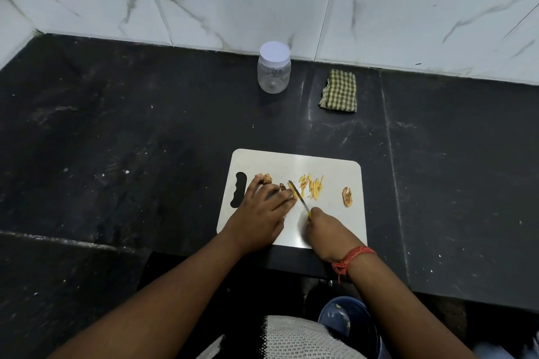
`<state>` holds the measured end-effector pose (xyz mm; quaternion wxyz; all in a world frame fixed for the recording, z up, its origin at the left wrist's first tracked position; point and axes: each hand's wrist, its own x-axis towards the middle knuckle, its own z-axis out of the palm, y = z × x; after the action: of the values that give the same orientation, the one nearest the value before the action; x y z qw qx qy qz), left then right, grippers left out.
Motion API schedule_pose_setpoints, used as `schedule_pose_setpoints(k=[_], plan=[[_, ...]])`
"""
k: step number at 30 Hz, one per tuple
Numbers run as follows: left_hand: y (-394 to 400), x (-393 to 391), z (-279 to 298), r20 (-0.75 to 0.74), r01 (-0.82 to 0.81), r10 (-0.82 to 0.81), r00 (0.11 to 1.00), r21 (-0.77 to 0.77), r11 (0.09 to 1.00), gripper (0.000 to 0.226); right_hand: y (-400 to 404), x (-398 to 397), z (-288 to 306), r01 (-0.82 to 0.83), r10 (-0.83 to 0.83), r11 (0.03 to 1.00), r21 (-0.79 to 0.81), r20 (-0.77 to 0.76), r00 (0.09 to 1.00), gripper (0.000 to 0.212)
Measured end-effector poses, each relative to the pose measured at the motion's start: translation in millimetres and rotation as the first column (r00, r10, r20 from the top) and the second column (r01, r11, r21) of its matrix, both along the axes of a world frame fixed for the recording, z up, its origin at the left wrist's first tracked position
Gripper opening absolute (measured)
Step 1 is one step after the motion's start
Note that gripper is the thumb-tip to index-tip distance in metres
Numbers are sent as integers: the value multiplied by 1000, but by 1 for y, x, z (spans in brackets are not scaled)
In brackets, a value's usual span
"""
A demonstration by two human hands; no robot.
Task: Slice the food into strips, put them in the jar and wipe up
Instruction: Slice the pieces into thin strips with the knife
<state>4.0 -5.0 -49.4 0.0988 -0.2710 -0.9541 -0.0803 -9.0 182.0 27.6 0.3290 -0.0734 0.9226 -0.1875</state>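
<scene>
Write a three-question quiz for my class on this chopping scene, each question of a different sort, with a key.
1. True or false: the jar by the wall has its lid off.
2. Which hand holds the knife? A) left hand B) right hand
3. Fill in: the cut strips lie on the ______, on the far side of the blade from the left hand.

Key
1. False: the white lid is on, and the jar looks empty.
2. B: the right hand grips the yellow handle; the left hand holds down the piece being cut.
3. Cutting board.
</scene>
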Motion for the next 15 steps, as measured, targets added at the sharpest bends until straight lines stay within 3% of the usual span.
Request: schedule_pose_setpoints(k=[15], plan=[[1,-1,-3,-82,46,-51,995,-54,997,46,2,-5,-5,-16,16,1000,-6,54,998,8]])
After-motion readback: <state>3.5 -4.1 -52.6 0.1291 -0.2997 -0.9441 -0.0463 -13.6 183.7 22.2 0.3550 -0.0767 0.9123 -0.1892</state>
